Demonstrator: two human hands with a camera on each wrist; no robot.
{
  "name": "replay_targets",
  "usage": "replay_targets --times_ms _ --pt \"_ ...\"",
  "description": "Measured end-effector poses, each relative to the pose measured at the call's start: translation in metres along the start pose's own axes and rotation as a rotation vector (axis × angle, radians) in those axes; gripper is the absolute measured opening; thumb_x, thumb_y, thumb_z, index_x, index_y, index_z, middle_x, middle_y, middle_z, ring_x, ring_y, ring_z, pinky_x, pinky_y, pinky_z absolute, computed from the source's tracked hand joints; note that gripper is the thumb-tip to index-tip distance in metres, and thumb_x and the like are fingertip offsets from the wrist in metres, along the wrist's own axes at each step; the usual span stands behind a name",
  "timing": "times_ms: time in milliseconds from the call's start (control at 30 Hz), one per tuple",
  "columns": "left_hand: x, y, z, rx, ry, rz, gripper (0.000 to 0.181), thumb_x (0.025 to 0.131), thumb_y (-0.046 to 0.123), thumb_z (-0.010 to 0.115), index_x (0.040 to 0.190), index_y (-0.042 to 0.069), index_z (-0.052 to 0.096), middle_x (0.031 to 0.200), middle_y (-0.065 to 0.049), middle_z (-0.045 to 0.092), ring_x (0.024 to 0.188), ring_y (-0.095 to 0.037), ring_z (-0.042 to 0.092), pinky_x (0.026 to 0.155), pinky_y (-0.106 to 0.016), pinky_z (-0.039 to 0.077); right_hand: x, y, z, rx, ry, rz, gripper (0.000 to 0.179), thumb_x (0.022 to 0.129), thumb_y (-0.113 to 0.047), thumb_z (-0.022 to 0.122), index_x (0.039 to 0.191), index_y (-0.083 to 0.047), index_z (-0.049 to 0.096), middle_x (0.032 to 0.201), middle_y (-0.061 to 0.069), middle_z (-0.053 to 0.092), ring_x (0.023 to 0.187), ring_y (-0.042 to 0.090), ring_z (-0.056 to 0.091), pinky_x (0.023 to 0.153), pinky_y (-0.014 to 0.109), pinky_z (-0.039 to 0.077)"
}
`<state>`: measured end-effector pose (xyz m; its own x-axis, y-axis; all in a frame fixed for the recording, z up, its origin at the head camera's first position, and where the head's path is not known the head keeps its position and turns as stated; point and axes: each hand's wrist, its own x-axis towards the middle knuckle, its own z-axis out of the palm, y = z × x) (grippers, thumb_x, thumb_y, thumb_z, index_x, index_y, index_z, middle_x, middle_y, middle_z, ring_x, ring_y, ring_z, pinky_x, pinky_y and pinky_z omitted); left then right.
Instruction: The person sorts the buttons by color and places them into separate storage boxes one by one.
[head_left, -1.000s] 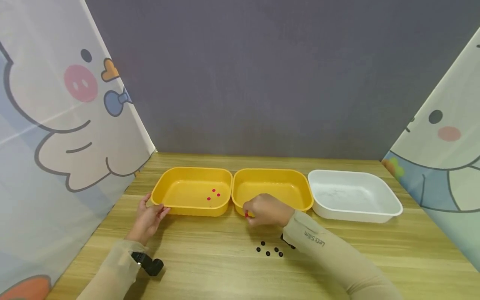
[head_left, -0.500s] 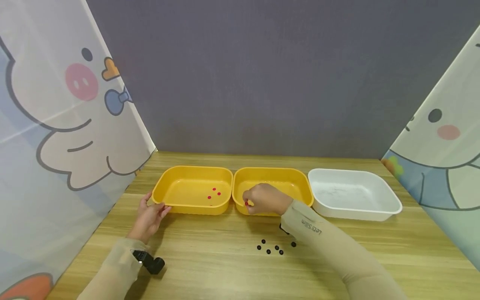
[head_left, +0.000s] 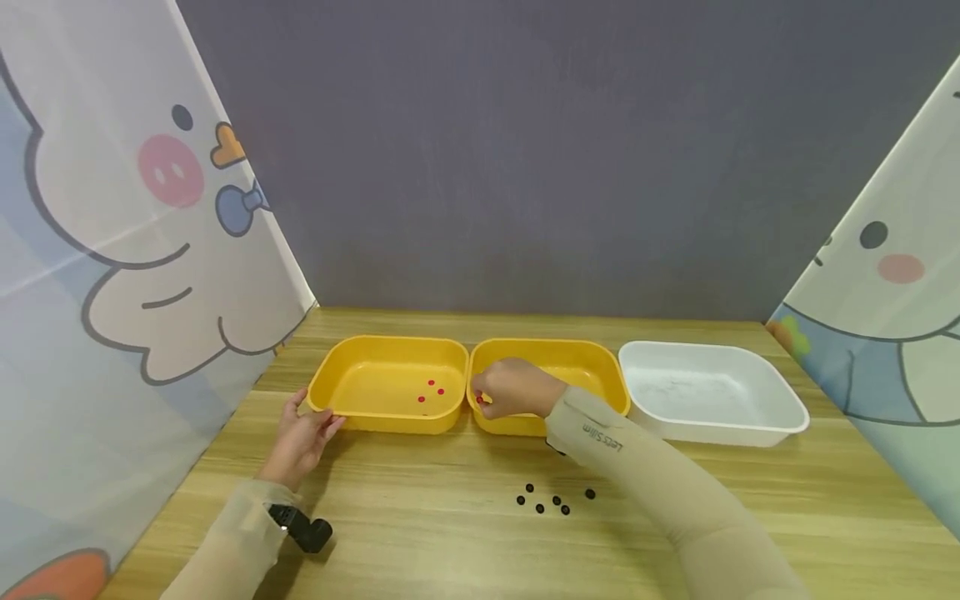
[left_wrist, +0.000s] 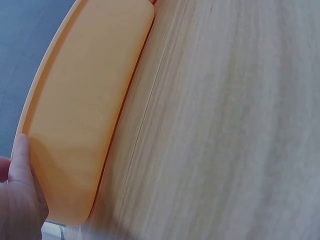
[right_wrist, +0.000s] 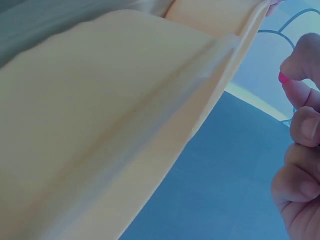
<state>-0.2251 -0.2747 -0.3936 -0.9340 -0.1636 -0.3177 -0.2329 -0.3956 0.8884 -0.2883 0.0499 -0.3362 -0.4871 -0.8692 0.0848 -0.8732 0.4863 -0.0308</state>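
Observation:
My right hand [head_left: 517, 387] is over the left end of the middle yellow tray [head_left: 510, 425]. Between thumb and index finger it pinches a small red button [right_wrist: 283, 77], whose edge shows at the fingertips in the right wrist view; the other fingers are curled in. At the front left corner of the left yellow tray [head_left: 390, 422], my left hand [head_left: 300, 440] holds the rim. One finger lies along the outer wall in the left wrist view. Several red buttons [head_left: 431, 383] lie on that tray's floor, toward its right end.
Right of the middle tray stands a white tray [head_left: 712, 431], the third in the row. Several black buttons [head_left: 557, 501] lie loose on the wooden table [head_left: 420, 525] in front of the middle tray. A grey panel [head_left: 487, 167] rises behind, with cartoon-printed curtains at both sides.
My right hand, with the red button, has moved from the middle tray's front rim inward and left over the tray. The left hand keeps its hold on the left tray's corner.

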Motion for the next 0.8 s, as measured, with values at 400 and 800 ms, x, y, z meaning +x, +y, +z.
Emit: replay_targets --times_ms 400,800 --pt "0.0 -0.002 0.0 -0.008 0.004 0.014 0.079 0.096 -0.01 0.035 0.152 0.021 -0.012 0.117 -0.013 0.036 0.069 -0.006 0.059 0.077 -0.014 0.054 0.013 -0.003 -0.006 -0.024 0.047 -0.055 0.003 0.083 -0.009 0.066 0.084 -0.006 0.067 0.071 0.001 0.065 0.052 0.006 0.045 0.053 0.013 0.044" --pt "0.001 -0.004 -0.002 0.003 0.008 0.017 0.079 0.097 -0.009 0.035 0.151 0.021 -0.013 0.109 -0.013 0.036 0.067 -0.005 0.057 0.077 -0.014 0.054 0.035 -0.005 -0.017 0.036 -0.066 0.047 0.004 0.084 -0.012 0.069 0.083 -0.011 0.065 0.07 -0.004 0.059 0.054 0.007 0.04 0.053 0.017 0.04"
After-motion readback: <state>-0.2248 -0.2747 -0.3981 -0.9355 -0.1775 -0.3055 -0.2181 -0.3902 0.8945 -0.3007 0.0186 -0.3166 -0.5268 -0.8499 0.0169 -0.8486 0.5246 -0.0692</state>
